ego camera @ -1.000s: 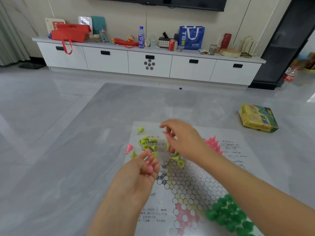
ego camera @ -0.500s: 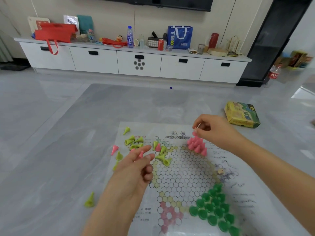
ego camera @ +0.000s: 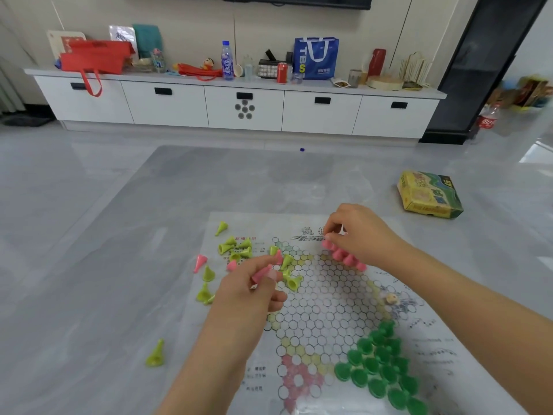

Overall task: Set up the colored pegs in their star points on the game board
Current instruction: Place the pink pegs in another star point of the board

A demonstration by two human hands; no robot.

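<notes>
A paper star game board [ego camera: 326, 298] lies flat on the grey floor. Several pink pegs [ego camera: 344, 257] stand in the far right star point, and my right hand [ego camera: 362, 232] pinches at the top of that cluster; what its fingertips hold is hidden. My left hand [ego camera: 254, 290] hovers over the board's left side, shut on a pink peg [ego camera: 261, 273]. Dark green pegs [ego camera: 380, 366] fill the near right point. Yellow-green pegs [ego camera: 236, 250] lie scattered at the board's far left, with loose pink pegs [ego camera: 200, 262] among them.
One yellow-green peg [ego camera: 156, 354] lies alone on the floor at the near left. A yellow game box [ego camera: 429, 194] sits on the floor at the right. A white low cabinet [ego camera: 239, 106] with bags and bottles lines the far wall.
My right hand moved from the yellow-green pile at the left to the pink cluster at the right. My left hand stayed over the board's left side with its pink peg.
</notes>
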